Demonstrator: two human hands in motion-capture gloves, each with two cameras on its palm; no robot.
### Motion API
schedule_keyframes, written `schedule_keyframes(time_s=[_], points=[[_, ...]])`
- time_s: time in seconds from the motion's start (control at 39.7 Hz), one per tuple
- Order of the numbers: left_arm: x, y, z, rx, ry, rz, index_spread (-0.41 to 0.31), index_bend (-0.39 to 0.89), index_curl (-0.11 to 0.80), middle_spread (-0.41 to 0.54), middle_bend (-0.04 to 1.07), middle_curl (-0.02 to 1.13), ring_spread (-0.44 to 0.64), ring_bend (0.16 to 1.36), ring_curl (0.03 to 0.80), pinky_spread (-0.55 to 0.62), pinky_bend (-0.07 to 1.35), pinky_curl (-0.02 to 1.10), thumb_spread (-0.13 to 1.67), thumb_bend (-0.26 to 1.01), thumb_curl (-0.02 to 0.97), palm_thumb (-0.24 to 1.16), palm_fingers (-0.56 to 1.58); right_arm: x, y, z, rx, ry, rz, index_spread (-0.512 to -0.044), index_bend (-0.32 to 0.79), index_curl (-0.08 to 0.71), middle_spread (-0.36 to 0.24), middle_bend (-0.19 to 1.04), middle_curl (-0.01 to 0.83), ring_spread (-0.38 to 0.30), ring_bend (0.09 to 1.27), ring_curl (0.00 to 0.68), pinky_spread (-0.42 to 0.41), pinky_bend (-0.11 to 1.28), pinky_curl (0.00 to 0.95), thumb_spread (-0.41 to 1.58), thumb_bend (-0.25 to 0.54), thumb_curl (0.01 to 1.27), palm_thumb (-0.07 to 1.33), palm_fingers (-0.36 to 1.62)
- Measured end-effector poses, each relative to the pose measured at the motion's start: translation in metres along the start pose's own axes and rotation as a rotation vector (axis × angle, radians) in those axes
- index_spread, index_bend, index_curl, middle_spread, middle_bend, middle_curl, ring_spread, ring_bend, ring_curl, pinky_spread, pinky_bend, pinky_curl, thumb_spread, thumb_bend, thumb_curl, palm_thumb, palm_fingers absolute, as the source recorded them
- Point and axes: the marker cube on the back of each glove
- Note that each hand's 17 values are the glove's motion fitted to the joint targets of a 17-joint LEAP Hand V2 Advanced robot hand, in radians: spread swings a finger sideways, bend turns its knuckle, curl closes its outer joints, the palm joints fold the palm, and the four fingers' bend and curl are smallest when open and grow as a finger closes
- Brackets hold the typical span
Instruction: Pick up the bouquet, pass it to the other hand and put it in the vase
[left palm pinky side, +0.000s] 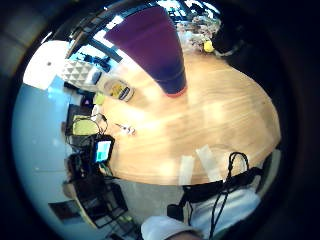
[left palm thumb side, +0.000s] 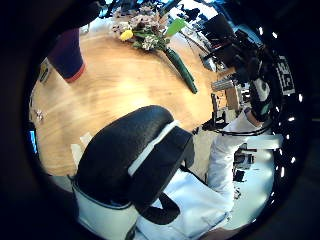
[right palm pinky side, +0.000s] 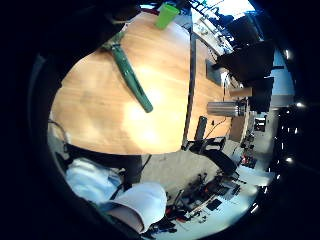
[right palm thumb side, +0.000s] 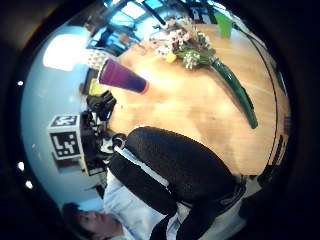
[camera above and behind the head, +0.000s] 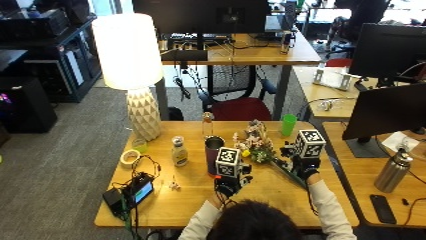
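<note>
Bouquet (camera above and behind the head: 261, 150) flat on table (camera above and behind the head: 186, 197), right of vase (camera above and behind the head: 213, 148). Left hand (camera above and behind the head: 228, 186), right hand (camera above and behind the head: 305, 169) above table; finger state cannot tell.

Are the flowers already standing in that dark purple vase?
No: the green-wrapped bouquet lies flat on the wooden table, apart from the purple vase.
</note>
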Motion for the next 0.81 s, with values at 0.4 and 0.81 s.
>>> schedule_keyframes(time_s=[0.4,0.81], points=[[0.031,0.003,-0.013,-0.031,-0.018,0.106,-0.086,0.19,0.316,0.109,0.14,0.16,0.11,0.57,0.273,0.14,0.45,0.29,1.0,0.0,0.182,0.04,0.42,0.021,0.011,-0.038,-0.188,0.154,0.148,-0.253,0.05,0.08,0.02,0.39,0.302,0.118,0.61,0.27,0.261,0.68,0.313,1.03,0.021,0.2,0.23,0.45],[0.036,0.0,-0.009,-0.053,-0.028,0.152,-0.096,0.19,0.365,0.108,0.13,0.18,0.12,0.57,0.288,0.15,0.43,0.32,1.09,-0.01,0.223,0.12,0.42,0.095,-0.047,-0.016,-0.342,0.077,0.408,-0.154,0.04,0.081,0.024,0.32,0.332,-0.029,0.72,0.346,0.149,0.76,0.357,1.13,0.103,0.3,0.56,0.57]])
